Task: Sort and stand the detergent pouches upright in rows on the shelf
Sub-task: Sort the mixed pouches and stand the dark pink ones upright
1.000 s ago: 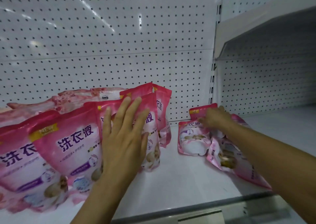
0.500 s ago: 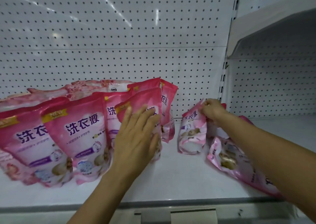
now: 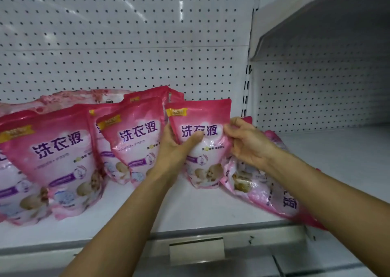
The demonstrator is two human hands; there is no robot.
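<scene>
A pink detergent pouch [image 3: 202, 116] stands upright at the middle of the white shelf [image 3: 190, 211], label facing me. My left hand [image 3: 175, 150] grips its left edge, thumb across the front. My right hand [image 3: 247, 143] pinches its right edge. To the left, several more pink pouches [image 3: 57, 156] stand in rows, and the nearest of them [image 3: 133, 141] touches my left hand. Another pouch [image 3: 263, 190] lies flat on the shelf under my right forearm, reaching the shelf's front edge.
A white pegboard wall [image 3: 126, 44] backs the shelf. An upright post [image 3: 250, 76] divides it from the neighbouring bay [image 3: 337, 150] on the right, which has a higher shelf above. A blank price-tag holder [image 3: 196, 249] sits on the front rail.
My right hand has brought the pouch from the right to the middle and turned its label toward me. My left hand has left the standing pouches and taken hold of this pouch's left edge.
</scene>
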